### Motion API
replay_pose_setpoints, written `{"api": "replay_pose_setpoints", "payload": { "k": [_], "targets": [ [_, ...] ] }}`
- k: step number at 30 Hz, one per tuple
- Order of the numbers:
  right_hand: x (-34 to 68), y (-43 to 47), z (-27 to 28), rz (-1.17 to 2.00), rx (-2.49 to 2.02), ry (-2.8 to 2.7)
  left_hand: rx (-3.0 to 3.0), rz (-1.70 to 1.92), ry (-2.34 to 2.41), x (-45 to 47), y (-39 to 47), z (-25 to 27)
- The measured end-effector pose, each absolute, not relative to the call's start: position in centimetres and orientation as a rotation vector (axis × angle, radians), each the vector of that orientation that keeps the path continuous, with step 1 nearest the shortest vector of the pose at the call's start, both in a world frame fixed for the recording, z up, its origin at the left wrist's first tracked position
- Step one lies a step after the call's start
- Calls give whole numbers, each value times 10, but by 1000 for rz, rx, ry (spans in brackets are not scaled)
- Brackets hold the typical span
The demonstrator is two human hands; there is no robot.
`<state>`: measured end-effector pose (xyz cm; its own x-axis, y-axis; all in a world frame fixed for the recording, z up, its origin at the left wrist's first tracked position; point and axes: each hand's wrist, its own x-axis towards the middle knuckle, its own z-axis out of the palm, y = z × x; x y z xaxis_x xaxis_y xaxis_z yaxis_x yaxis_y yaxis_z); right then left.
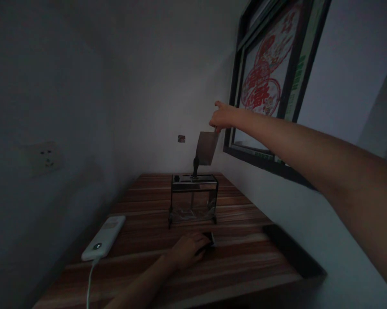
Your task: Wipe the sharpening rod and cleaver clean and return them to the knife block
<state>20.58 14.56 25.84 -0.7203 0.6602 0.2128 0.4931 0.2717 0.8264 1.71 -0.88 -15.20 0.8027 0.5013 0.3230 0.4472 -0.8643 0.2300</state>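
My right hand is raised in front of the wall, closed around the handle of a cleaver. The broad blade hangs down behind and above a knife rack, and I cannot tell whether it touches the rack. Out of a slot in the rack's top stands a black knife handle. On the table in front of the rack, my left hand has its fingers curled over a small black object with a pale edge. The fingers partly cover that object, so its kind is unclear.
The wood-grain table reaches back to the wall. At its left lies a white power bank with a cable. A dark flat strip runs along the right edge, under a window. A socket is on the left wall.
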Motion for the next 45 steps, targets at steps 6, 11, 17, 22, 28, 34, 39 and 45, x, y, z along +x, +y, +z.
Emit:
{"api": "replay_pose_setpoints", "payload": {
  "k": [6, 11, 17, 22, 28, 34, 39, 45],
  "targets": [
    [212, 163, 260, 1311, 1062, 2562, 2840, 564, 739, 17, -9, -150],
    [209, 158, 256, 1278, 1059, 2502, 2838, 564, 742, 17, -8, -152],
    [204, 154, 243, 1249, 1011, 2510, 2830, 549, 743, 18, -9, -149],
    [202, 157, 233, 1232, 996, 2491, 2827, 533, 756, 17, -9, -147],
    [202, 160, 221, 1179, 1054, 2536, 2819, 515, 791, 18, -8, -149],
    [194, 155, 202, 1217, 1013, 2435, 2819, 550, 746, 18, -6, -153],
    [187, 154, 177, 1153, 1043, 2516, 2824, 559, 747, 17, -5, -153],
    [184, 150, 148, 1163, 985, 2447, 2799, 552, 738, 17, -7, -150]
  ]
}}
